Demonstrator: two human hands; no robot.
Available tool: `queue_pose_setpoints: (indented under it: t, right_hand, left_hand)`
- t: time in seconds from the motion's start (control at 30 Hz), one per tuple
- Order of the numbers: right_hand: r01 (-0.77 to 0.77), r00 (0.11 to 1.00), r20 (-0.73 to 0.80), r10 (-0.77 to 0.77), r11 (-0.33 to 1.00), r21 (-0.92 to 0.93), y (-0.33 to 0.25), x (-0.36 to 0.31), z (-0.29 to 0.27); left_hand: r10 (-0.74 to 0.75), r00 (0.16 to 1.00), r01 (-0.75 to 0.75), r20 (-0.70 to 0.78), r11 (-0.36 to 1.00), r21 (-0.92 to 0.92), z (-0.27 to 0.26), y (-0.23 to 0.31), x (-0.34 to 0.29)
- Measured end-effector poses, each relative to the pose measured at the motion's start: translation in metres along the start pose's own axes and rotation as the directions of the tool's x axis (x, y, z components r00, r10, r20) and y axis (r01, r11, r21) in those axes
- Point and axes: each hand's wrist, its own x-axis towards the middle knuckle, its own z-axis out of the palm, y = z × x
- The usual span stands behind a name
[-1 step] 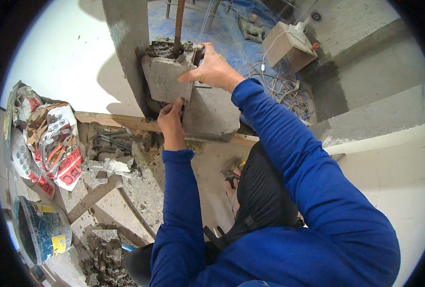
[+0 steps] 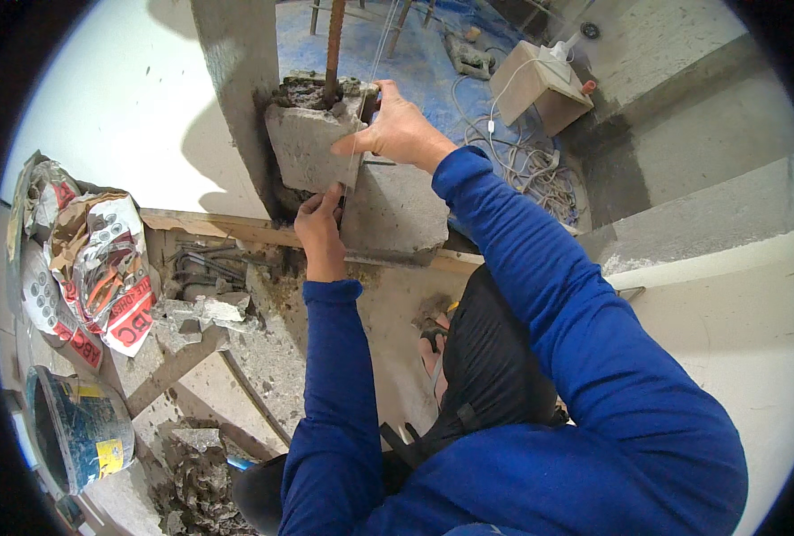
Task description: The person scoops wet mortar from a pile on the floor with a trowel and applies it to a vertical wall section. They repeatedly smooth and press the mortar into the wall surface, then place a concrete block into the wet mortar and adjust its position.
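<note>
A rough grey block sits against the wall's end, with wet mortar on top. My right hand clasps its right side, thumb across the front face and fingers round the far edge. Lower down, my left hand is closed at the block's bottom right corner, thumb uppermost; its fingertips are partly hidden. A second grey block stands below and to the right. Beside the mortar rises a rusty steel bar. Thin string runs down past my right hand.
Torn mortar bags, steel bars and broken rubble lie at left, with a dirty bucket nearer. Behind are a blue sheet, tangled cable, a power tool and a box-like block.
</note>
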Motion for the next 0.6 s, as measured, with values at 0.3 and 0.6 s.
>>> queue_pose_setpoints:
  t: [0.3, 0.6]
  right_hand:
    - [0.041, 0.999, -0.006, -0.041, 0.998, -0.041, -0.003, -0.002, -0.003]
    - [0.073, 0.997, -0.008, -0.073, 0.997, -0.019, 0.008, -0.003, -0.004]
  left_hand:
    - [-0.008, 0.998, 0.009, 0.057, 1.0, -0.013, -0.004, 0.008, -0.006]
    - [-0.023, 0.999, 0.023, 0.031, 1.0, 0.003, -0.006, 0.003, 0.003]
